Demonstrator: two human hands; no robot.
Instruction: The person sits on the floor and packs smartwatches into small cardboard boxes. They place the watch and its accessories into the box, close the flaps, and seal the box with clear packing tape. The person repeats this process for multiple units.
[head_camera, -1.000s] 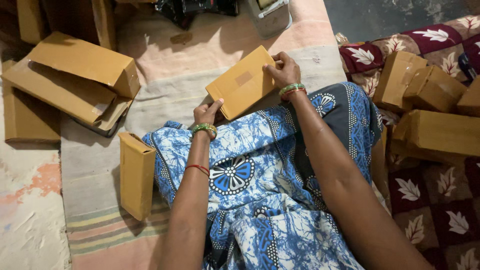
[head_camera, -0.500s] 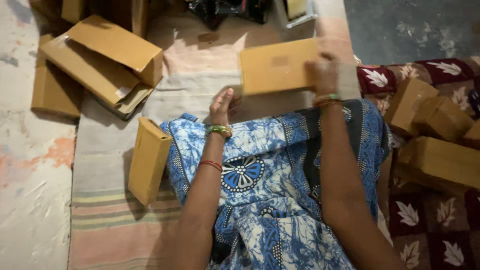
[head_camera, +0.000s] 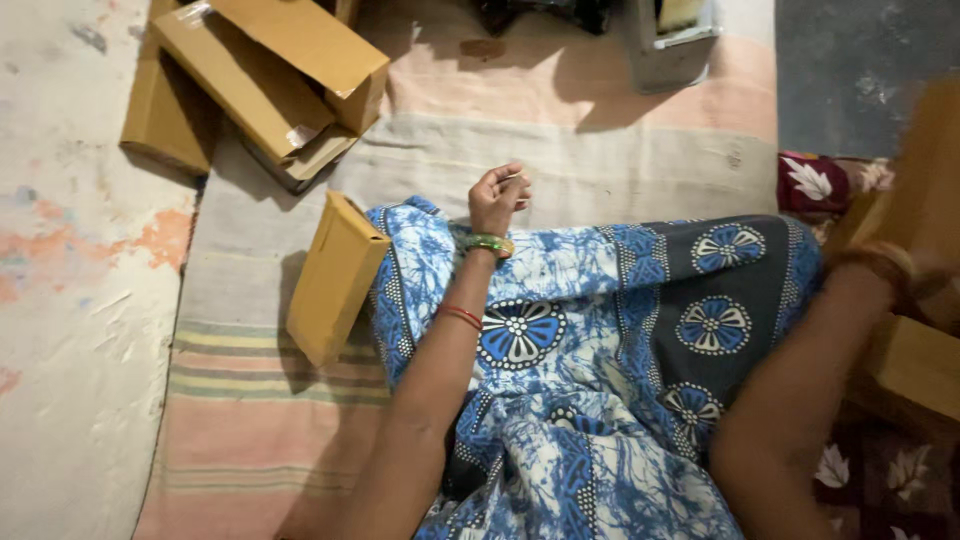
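since half a second ago the right hand (head_camera: 925, 265) has swung the flat cardboard box (head_camera: 930, 200) from above the lap out to the right edge, now a blur; whether its fingers still clamp the box, can't tell. left hand (head_camera: 498, 198) rests on the blue patterned cloth (head_camera: 600, 330), fingers loosely curled, holding nothing. just left of the lap, an upright box (head_camera: 335, 275) stands on the striped mat (head_camera: 270, 400). further out, opened boxes (head_camera: 270, 70) are piled top left; that pile looks left to handle.
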